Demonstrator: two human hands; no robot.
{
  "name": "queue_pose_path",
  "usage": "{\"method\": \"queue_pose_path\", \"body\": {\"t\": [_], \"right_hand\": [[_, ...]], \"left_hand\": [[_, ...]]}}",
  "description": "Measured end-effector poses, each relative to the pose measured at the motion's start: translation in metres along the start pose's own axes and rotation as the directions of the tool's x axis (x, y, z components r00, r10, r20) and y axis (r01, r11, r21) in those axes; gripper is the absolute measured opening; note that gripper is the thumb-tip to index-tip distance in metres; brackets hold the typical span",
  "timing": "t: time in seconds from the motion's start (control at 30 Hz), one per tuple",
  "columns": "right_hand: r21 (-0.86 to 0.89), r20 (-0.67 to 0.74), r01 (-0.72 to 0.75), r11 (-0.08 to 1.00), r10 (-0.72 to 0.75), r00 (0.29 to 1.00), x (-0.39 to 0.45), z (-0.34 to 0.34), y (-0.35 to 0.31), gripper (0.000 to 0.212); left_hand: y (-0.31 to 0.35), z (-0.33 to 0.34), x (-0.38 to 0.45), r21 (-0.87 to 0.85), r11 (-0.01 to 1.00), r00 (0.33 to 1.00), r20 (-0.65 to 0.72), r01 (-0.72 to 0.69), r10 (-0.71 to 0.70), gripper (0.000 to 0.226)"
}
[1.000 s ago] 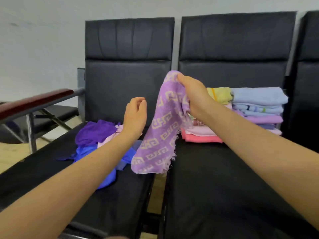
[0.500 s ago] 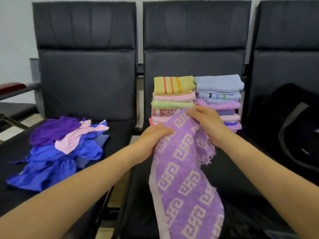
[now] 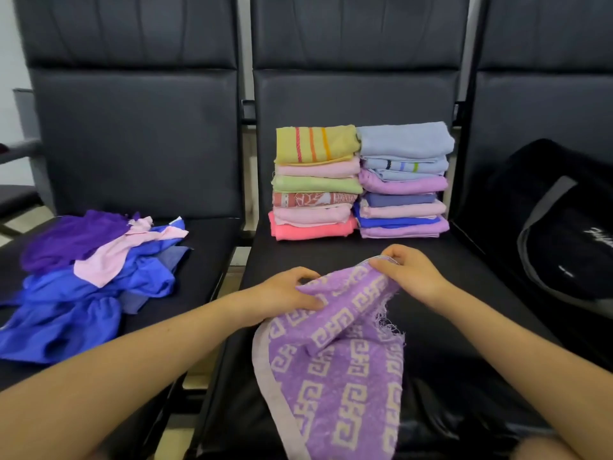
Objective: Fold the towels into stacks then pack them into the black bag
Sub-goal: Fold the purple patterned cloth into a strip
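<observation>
**Purple patterned towel held at both top corners over the middle seat**

Both hands are on the purple patterned towel (image 3: 335, 370), above the middle seat (image 3: 441, 330) of a row of black chairs.

- Left hand (image 3: 285, 293): fingers curled, thumb on top, pinching the towel's upper left edge.
- Right hand (image 3: 408, 273): fingers curled over the upper right corner, gripping the pale hem.
- Towel: top edge bunched and creased between the two hands, the rest draped toward the seat's front edge and off the bottom of view. Frayed threads along its right side. Cannot tell whether the top edge touches the seat.

At the back edge of the same seat, against the backrest, two folded stacks stand side by side, touching:
- left stack (image 3: 315, 184) — yellow striped towel on top, then pink, green, red patterned, pink, coral at the bottom.
- right stack (image 3: 403, 180) — light blue on top, then blue and lilac layers down to lilac at the bottom.

Both stacks are clear of the hands.

Left seat (image 3: 212, 257): a loose pile of unfolded cloths (image 3: 89, 277) — dark purple, pink, bright blue — spread from mid-seat to its left edge.

Right seat: the black bag (image 3: 560, 227) with a grey strap, leaning against the backrest. Cannot tell whether it is open.
</observation>
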State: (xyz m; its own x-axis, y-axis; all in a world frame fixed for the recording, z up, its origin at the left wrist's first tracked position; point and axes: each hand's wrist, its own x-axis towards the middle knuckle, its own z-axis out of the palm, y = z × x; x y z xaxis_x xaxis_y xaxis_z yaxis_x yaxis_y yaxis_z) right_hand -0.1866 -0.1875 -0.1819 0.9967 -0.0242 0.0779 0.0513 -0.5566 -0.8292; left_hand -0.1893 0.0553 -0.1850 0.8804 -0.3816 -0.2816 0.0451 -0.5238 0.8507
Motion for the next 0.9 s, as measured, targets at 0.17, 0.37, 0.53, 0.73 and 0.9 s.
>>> {"method": "queue_pose_path", "body": {"t": [0.17,0.37,0.53,0.73,0.9], "right_hand": [[0.167,0.027,-0.078,0.983,0.074,0.997,-0.002,0.007,-0.005,0.021],[0.544,0.155,-0.239,0.805,0.184,0.971,-0.004,0.005,-0.019,0.011],[0.679,0.285,-0.338,0.651,0.190,0.939,0.007,-0.013,-0.024,0.015],[0.357,-0.158,-0.291,0.888,0.365,0.918,0.049,0.003,0.018,0.029],[0.092,-0.277,-0.391,0.916,0.401,0.873,0.045,0.003,0.039,0.049]], "left_hand": [[0.004,-0.016,-0.007,-0.373,0.912,0.979,0.169,0.172,-0.115,0.036],[-0.004,-0.029,-0.010,-0.283,0.955,0.995,0.073,0.092,-0.075,0.007],[-0.003,-0.039,0.008,-0.204,0.970,0.939,-0.339,-0.134,0.058,0.014],[-0.014,-0.039,0.058,0.094,0.990,0.794,-0.592,-0.105,0.140,0.014],[-0.015,-0.021,0.073,0.350,0.913,0.778,-0.625,0.208,0.063,0.054]]}}
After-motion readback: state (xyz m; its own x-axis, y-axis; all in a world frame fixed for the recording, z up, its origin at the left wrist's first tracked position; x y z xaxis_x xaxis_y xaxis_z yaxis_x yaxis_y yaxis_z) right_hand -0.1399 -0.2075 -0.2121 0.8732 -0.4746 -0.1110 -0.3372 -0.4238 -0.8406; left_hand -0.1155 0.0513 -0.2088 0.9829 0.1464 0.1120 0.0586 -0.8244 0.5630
